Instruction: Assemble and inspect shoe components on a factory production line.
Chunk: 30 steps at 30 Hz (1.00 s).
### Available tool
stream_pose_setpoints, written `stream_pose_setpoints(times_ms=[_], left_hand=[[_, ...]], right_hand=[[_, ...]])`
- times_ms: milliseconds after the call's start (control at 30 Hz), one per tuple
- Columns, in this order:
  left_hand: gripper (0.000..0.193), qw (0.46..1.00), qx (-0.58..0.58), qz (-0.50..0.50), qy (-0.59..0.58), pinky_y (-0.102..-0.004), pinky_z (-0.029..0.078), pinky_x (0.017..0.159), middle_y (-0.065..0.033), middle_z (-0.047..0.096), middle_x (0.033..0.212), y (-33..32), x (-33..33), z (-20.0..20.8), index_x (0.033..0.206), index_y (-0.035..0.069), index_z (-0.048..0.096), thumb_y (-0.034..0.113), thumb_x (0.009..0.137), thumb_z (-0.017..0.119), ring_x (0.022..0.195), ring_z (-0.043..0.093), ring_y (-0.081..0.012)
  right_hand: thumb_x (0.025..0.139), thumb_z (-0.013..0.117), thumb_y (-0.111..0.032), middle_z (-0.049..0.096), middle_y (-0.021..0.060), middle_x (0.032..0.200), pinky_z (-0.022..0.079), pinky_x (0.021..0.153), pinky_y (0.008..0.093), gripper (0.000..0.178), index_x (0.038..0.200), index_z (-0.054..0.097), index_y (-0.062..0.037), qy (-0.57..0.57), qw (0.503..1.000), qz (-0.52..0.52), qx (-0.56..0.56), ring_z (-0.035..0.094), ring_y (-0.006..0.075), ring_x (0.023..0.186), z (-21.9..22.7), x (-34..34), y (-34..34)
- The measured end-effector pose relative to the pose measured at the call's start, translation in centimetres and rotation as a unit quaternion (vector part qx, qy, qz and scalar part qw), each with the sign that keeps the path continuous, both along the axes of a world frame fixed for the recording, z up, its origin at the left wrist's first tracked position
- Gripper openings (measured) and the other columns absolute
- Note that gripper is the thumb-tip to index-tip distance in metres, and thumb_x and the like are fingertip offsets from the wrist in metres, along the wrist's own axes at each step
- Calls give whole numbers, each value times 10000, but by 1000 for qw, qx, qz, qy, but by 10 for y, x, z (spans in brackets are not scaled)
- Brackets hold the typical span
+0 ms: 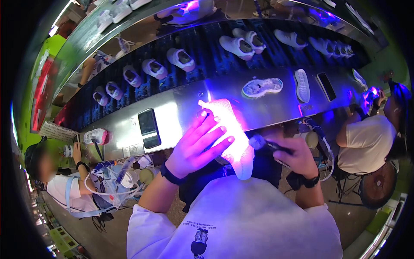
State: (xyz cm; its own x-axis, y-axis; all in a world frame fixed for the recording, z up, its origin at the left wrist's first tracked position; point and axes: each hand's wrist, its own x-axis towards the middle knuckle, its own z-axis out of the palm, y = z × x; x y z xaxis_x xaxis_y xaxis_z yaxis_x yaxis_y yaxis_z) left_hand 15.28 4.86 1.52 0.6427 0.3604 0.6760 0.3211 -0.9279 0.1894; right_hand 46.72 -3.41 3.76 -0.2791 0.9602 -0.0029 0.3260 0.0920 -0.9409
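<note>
A pale shoe upper [239, 149] glows pink and white under a violet light in front of me, its narrow end toward my chest. Across its left side lies my left hand [194, 144], fingers spread a little and gripping it; the thumb's hold is partly hidden. To the right of the shoe, my right hand [299, 157] is closed round the dark handle of a brush [272, 146]. The brush head is blurred and very close to the shoe's right edge; whether it touches, I cannot tell.
A metal bench [181, 99] carries two phones [148, 128] [326, 86], a shoe sole [302, 85] and another sole [262, 87]. Behind it runs a dark conveyor [207, 71] with several shoes [181, 59]. Co-workers sit left [64, 190] and right [366, 140]; a round stool [378, 185] stands right.
</note>
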Motion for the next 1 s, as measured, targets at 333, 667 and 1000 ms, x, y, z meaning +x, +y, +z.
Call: stream_pose_setpoints(times_ms=[333,667,1000], left_hand=[[545,995,-73,65,-17,-576,448,1113,-120,633,1201,6,12,-13,1164,106,729,-96,658,728,1207,621,-373],[693,976,-156,147,-49,-510,492,1078,-138,641,1212,2,17,-36,1277,126,683,-82,620,751,1185,630,-371],[702,929,-297,220,-16,-412,556,934,-135,625,1238,-20,8,-41,1338,132,639,0,656,739,1133,643,-328]], right_hand=[[896,693,-2,740,67,962,526,741,263,403,1297,660,-4,26,999,2,-22,607,104,757,-8,8,21],[931,683,-70,719,31,954,501,703,252,348,1271,672,5,79,990,-12,-119,575,92,739,-34,4,14],[940,670,-88,648,14,824,465,653,236,353,1278,659,16,60,986,-112,-112,572,77,723,-56,-20,-17]])
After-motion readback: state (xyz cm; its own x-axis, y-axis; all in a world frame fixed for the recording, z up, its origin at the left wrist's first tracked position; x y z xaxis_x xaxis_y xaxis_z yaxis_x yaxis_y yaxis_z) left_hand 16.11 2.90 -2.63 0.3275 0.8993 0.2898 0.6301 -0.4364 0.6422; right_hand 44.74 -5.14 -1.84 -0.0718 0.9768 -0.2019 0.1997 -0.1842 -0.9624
